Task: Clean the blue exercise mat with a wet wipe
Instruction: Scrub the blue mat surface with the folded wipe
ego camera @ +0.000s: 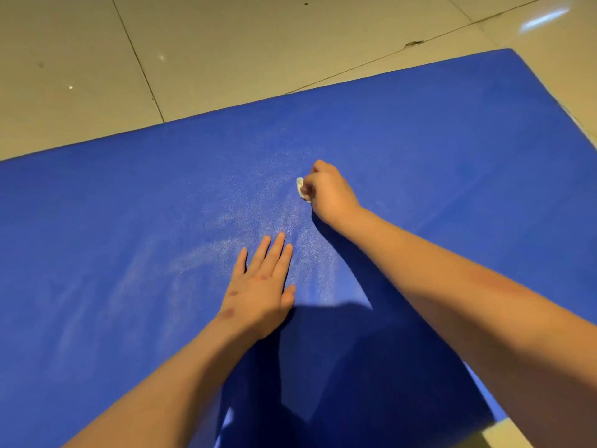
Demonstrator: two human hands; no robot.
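Right hand (329,192) grips wipe (300,187) on mat (452,150)

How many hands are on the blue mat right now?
2. The left hand lies flat near the middle of the blue exercise mat; the right hand, farther out, grips a white wet wipe against it.
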